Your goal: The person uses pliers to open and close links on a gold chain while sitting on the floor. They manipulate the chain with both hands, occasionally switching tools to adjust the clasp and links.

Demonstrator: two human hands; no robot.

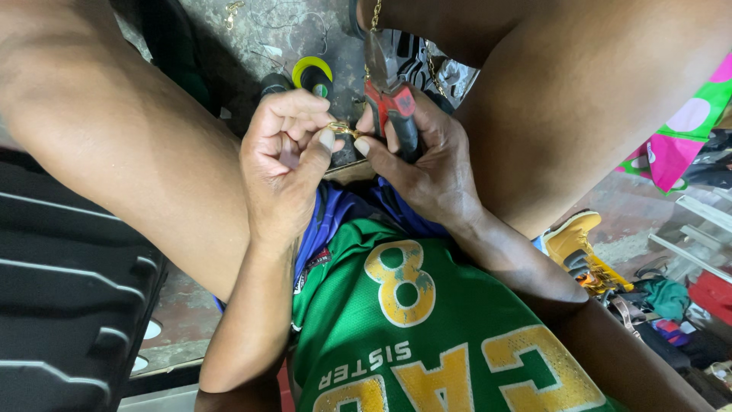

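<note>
Rough grey concrete floor (229, 46), littered with scraps of thin wire, lies beyond a seated person's knees as both hands meet over the lap of a green jersey with yellow lettering (427, 328). Between the thumb and forefinger of the left hand (286, 152), fingers curled tight, sits a small gold-coloured metal clasp (341, 128); the fingertips of the right hand (423, 164) pinch its other end, so the piece is touching both hands at once. That right hand also grips a pair of red-and-black-handled pliers (390, 95), jaws pointing away from the body, with a gold-coloured chain (374, 23) running up from near the tool's tip.

Just past the left hand rest a yellow-and-black ring-shaped object (313, 74) and a dark tool handle (273, 82). To the right lie a yellow shoe (572, 240) and a pink-and-green spotted cloth (679, 130).

Risk appears to lie in the crowded right grip: holding pliers and clasp together could let the tiny piece slip and drop to the cluttered floor. A tug on the chain might also pull the clasp free, or the pliers could nip a fingertip.
</note>
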